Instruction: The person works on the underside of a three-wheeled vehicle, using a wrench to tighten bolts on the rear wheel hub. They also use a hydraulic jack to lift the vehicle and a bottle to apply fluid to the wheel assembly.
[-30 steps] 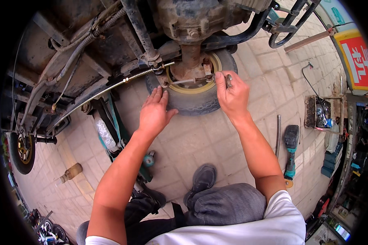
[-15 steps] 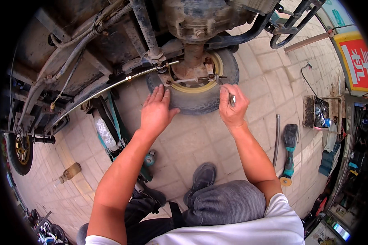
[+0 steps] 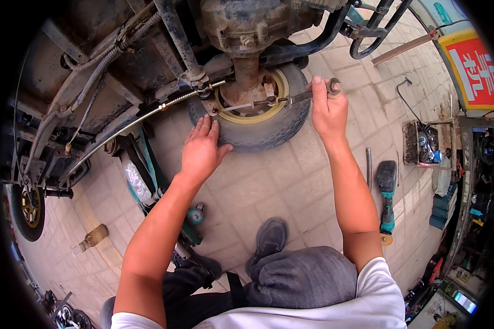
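Observation:
My right hand (image 3: pixel 330 112) is wrapped around a wrench (image 3: pixel 300 98). One end of it sticks out above my fist, and the other reaches left to the threaded rod and nut (image 3: pixel 273 101) beside the wheel. My left hand (image 3: pixel 201 151) lies with its fingers stretched out on the side of the tire (image 3: pixel 258 133), near a small lever at the wheel's left edge. From that lever the brake rod (image 3: pixel 127 127), with a spring around its end, runs down to the left. A yellow rim (image 3: pixel 281 82) shows inside the tire, partly behind the rusty axle housing (image 3: pixel 246 77).
The vehicle's frame (image 3: pixel 101 68) hangs overhead at the left. A teal floor jack (image 3: pixel 142 178) stands left of my legs. An angle grinder (image 3: pixel 387 192) and a metal bar (image 3: pixel 369 167) lie at right, near a wooden tool box (image 3: pixel 411 143). A bottle (image 3: pixel 94 237) lies at left.
My right hand has moved right and up and turned, and the wrench now points sideways to the rod. My left hand stays on the tire. The whole view has shifted slightly.

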`<state>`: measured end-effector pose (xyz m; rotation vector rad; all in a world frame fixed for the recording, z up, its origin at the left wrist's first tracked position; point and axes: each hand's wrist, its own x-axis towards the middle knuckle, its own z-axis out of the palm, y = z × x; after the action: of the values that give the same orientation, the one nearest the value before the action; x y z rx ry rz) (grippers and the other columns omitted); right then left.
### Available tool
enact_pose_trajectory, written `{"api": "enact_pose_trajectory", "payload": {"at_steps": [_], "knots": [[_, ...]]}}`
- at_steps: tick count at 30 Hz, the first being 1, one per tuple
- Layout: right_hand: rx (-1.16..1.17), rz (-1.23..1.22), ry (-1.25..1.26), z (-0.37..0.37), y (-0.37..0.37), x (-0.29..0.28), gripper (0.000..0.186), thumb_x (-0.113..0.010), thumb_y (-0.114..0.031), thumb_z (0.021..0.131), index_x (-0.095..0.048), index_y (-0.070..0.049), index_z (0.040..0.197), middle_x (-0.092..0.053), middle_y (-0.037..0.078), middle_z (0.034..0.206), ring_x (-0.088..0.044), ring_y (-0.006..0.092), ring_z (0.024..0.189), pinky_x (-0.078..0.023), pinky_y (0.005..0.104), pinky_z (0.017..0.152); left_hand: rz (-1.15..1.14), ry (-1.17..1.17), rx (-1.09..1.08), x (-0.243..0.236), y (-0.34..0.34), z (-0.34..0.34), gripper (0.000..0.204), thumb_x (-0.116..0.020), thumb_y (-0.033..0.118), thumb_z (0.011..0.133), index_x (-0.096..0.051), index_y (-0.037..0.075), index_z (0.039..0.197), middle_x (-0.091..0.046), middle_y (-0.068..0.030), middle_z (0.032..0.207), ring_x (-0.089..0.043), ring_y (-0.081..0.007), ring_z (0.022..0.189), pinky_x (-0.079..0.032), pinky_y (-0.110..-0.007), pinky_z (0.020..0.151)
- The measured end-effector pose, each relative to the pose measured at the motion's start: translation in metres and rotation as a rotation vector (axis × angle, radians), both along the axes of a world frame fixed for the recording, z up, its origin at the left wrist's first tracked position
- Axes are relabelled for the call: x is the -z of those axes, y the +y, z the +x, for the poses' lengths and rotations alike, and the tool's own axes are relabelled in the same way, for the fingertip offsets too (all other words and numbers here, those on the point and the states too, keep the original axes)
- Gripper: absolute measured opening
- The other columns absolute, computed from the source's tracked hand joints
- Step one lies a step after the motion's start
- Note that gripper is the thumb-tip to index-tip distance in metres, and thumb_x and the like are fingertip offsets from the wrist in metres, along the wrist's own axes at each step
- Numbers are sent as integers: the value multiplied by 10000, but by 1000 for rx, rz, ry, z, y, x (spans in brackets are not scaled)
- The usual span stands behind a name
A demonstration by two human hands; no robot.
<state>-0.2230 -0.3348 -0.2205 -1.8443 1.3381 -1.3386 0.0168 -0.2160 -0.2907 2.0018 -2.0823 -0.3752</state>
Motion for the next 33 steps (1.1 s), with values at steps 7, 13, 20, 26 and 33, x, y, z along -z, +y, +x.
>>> {"api": "enact_pose_trajectory", "payload": {"at_steps": [7, 13, 20, 26, 33], "knots": [[-144, 234, 222, 23, -48, -12, 415, -523, -329, 934, -617, 34, 756, -540, 101, 590, -489, 167, 581, -412, 309, 584, 17, -25, 4, -2, -1, -1, 687, -727, 327, 748, -487, -38, 1278, -427, -232, 1378, -410, -363, 1283, -363, -408, 1047], [-158, 199, 309, 32, -46, -3, 420, -492, -330, 926, -586, 35, 740, -567, 257, 658, -552, 451, 675, -442, 464, 615, 8, -21, -3, 0, 0, 0, 684, -722, 333, 753, -488, -37, 1278, -428, -231, 1377, -407, -363, 1284, -356, -413, 1052], [-89, 34, 292, 32, -13, 2, 282, -540, -221, 924, -596, 14, 779, -547, 186, 615, -505, 335, 574, -419, 378, 525, 29, -28, -3, -1, 0, 1, 682, -722, 336, 751, -491, -31, 1278, -429, -226, 1378, -407, -358, 1286, -354, -414, 1053], [-104, -233, 124, 3, 61, 58, 61, -627, -85, 849, -603, -43, 812, -606, 106, 702, -554, 275, 549, -422, 368, 510, 5, -19, 6, -1, -2, 0, 684, -728, 331, 745, -493, -30, 1277, -431, -227, 1376, -412, -355, 1283, -363, -413, 1046], [0, -20, -15, 6, 17, 9, 250, -559, -185, 926, -581, 9, 769, -568, 115, 622, -511, 249, 528, -410, 340, 515, 25, -10, -5, 0, -1, 2, 694, -740, 323, 733, -496, -30, 1278, -434, -227, 1373, -415, -355, 1281, -371, -402, 1043]]}}
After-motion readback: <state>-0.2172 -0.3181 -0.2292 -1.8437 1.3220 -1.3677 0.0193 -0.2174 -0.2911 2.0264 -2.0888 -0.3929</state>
